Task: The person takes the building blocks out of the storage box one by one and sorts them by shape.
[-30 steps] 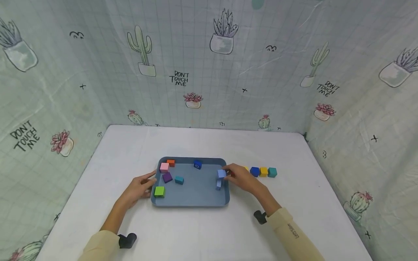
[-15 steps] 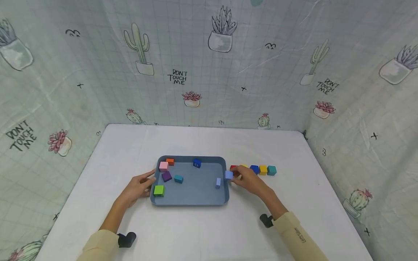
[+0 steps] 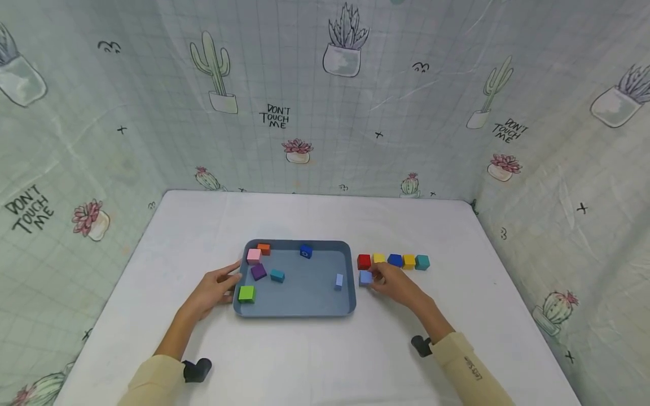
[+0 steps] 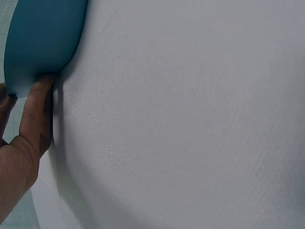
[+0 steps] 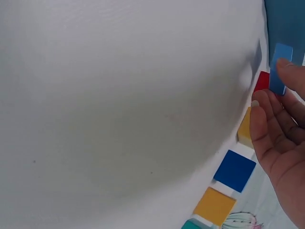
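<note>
My right hand (image 3: 396, 282) pinches a light blue block (image 3: 365, 278) between thumb and fingers, just outside the right wall of the blue-grey tray (image 3: 304, 312). In the right wrist view the light blue block (image 5: 281, 69) stands in front of a red block (image 5: 261, 82). My left hand (image 3: 209, 291) touches the tray's left side with fairly straight fingers, also visible against the wall in the left wrist view. Inside the tray lie a small light blue block (image 3: 338, 282), a green block (image 3: 246, 294), a purple block (image 3: 258, 272) and a pink block (image 3: 254, 256).
A teal block (image 3: 277, 275), an orange block (image 3: 263, 248) and a dark blue block (image 3: 306, 251) are also in the tray. Right of it, a row on the white table (image 3: 315, 361) runs from red (image 3: 363, 261) through yellow and blue blocks to a teal block (image 3: 422, 262).
My right hand has carried the light blue block from above the tray's right end out over its rim, to the right and toward me. My left hand stays at the tray.
</note>
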`<control>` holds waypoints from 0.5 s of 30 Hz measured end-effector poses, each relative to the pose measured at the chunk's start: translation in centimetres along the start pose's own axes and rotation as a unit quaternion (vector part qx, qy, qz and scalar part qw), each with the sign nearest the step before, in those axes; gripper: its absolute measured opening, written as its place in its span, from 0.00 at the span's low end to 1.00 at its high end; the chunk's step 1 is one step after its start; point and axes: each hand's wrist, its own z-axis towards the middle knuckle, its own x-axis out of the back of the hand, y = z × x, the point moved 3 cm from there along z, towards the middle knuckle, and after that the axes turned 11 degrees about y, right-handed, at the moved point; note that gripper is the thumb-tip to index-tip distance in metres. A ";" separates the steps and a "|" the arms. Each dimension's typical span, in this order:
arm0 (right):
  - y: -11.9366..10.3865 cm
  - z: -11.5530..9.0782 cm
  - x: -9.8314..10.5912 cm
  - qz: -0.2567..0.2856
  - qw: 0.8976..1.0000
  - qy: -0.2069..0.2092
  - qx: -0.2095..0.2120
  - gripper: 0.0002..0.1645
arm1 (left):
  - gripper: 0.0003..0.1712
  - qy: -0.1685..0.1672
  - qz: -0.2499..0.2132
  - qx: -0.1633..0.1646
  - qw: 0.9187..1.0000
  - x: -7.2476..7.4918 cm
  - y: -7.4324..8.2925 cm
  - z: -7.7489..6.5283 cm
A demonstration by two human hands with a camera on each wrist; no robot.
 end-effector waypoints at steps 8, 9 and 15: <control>0.7 0.1 -0.7 -0.010 1.000 -0.018 -0.010 0.19 | 0.35 -0.002 -0.001 0.001 1.000 0.0 -0.1 0.2; 0.7 0.1 -0.8 -0.010 1.000 -0.019 -0.012 0.19 | 0.35 -0.003 -0.001 0.001 1.000 0.0 -0.1 0.2; 0.7 0.2 -0.9 -0.017 1.000 -0.022 -0.012 0.20 | 0.34 -0.005 -0.006 -0.002 1.000 0.0 0.0 0.1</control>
